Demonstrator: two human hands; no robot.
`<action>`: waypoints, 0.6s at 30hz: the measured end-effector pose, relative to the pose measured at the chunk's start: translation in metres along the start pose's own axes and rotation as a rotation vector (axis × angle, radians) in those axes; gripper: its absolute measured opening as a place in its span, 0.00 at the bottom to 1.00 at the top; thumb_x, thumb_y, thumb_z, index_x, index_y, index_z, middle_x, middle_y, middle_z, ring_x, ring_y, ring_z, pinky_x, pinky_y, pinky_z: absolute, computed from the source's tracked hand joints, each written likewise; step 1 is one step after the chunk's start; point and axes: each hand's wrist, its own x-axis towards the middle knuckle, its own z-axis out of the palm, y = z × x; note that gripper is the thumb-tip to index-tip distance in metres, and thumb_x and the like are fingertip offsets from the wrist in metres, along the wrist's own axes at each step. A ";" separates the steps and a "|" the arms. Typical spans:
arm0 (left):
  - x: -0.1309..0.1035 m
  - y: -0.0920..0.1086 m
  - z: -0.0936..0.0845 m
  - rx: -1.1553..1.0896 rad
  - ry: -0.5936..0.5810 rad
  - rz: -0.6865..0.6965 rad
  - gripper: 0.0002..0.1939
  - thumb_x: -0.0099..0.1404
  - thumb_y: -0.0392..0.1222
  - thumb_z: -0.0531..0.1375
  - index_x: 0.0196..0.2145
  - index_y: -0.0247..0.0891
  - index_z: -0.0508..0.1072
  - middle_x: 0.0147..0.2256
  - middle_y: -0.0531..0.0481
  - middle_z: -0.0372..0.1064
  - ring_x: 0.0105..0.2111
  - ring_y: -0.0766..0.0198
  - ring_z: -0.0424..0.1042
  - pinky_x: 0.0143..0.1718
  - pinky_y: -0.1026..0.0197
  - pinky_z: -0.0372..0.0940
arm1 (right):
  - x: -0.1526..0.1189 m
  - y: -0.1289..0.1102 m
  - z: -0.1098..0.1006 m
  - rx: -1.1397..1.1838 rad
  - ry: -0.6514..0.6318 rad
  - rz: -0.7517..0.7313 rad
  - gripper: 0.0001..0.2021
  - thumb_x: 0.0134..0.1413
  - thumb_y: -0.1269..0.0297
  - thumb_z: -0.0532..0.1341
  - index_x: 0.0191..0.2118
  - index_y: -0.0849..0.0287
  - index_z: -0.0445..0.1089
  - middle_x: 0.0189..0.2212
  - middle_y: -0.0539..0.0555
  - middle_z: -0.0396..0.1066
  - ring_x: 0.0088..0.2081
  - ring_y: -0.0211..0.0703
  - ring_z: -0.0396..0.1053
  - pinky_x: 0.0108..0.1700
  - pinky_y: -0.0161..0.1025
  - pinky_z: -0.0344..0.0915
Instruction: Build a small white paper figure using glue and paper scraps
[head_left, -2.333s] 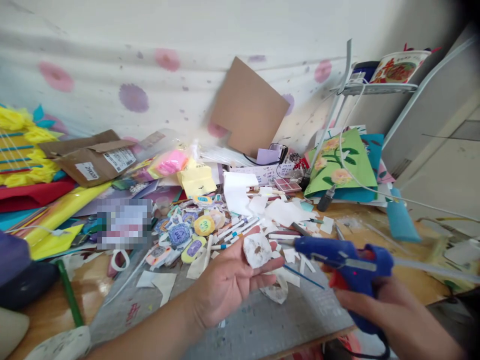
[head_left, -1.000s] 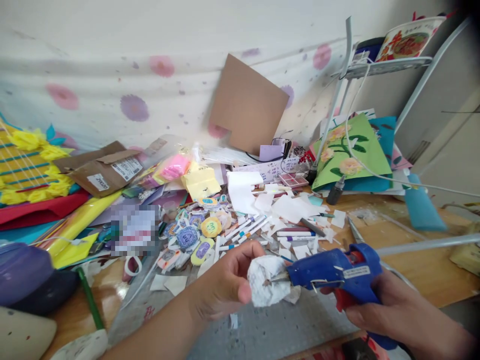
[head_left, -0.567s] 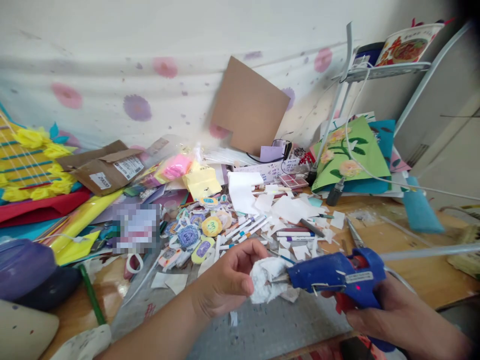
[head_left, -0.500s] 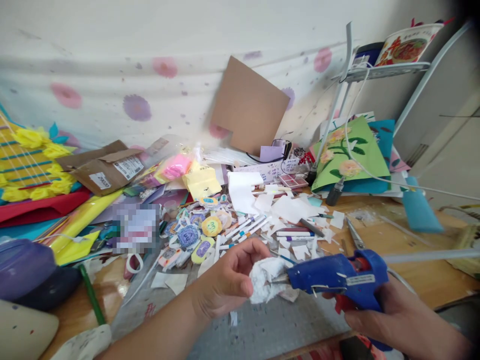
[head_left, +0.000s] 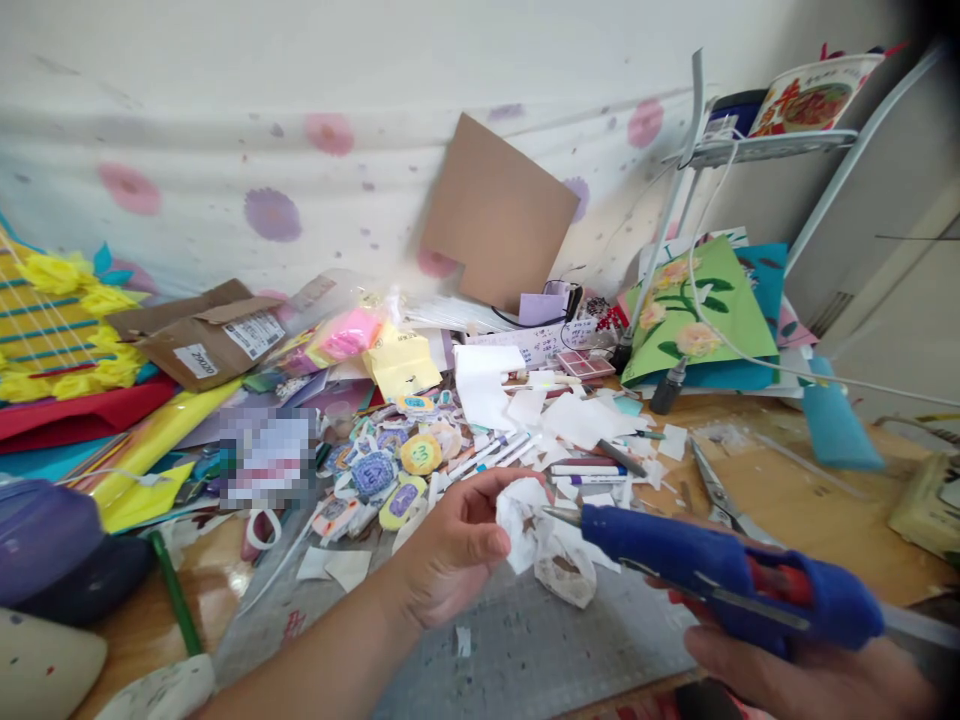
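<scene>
Fingers (head_left: 491, 542) on the left hand (head_left: 442, 550) are nearly closed, pinching a thin white piece (head_left: 517, 525) by its edge over the front part of the tabletop (head_left: 795, 495). Right hand (head_left: 810, 665) is wrapped round the glue gun, though its fingers are mostly hidden, so no clue whether the trigger's squeezed.

Going big to small: the tabletop's a proper mess, with a grey mat (head_left: 495, 675) along its front edge. Just behind that, a pile of badges (head_left: 421, 455) sits left of centre. The glue gun (head_left: 705, 560) is in the air over the mat's right side, nozzle pointing left. Scissors (head_left: 718, 488) lie open over towards the right edge. A loose ring (head_left: 581, 592) of something papery is on the mat, just below the nozzle.

As for progress, I'd call it partway. The white piece looks shaped already, with a brownish patch in the middle, and the nozzle is right at its edge, touching or just short, can't tell. My guess is the gluing isn't finished, and that ring looks untouched so far.
</scene>
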 end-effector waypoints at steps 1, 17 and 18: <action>0.000 0.000 0.001 0.008 0.004 0.003 0.31 0.37 0.44 0.74 0.41 0.34 0.75 0.37 0.44 0.73 0.37 0.57 0.71 0.40 0.59 0.62 | 0.001 0.002 0.001 -0.045 0.005 -0.019 0.18 0.35 0.53 0.68 0.36 0.52 0.74 0.36 0.56 0.77 0.41 0.59 0.73 0.43 0.47 0.71; 0.000 0.001 -0.001 0.012 -0.052 -0.005 0.30 0.36 0.42 0.74 0.40 0.34 0.75 0.38 0.45 0.72 0.37 0.57 0.70 0.39 0.60 0.62 | 0.007 -0.022 0.004 -0.249 -0.112 -0.385 0.08 0.41 0.61 0.64 0.32 0.47 0.75 0.35 0.51 0.76 0.39 0.55 0.73 0.40 0.44 0.72; 0.000 0.001 -0.001 0.011 -0.050 0.001 0.30 0.36 0.41 0.74 0.40 0.34 0.75 0.38 0.45 0.72 0.37 0.57 0.70 0.38 0.60 0.62 | 0.007 -0.020 0.003 -0.256 -0.093 -0.395 0.11 0.40 0.60 0.65 0.35 0.47 0.75 0.37 0.51 0.76 0.39 0.56 0.73 0.41 0.45 0.72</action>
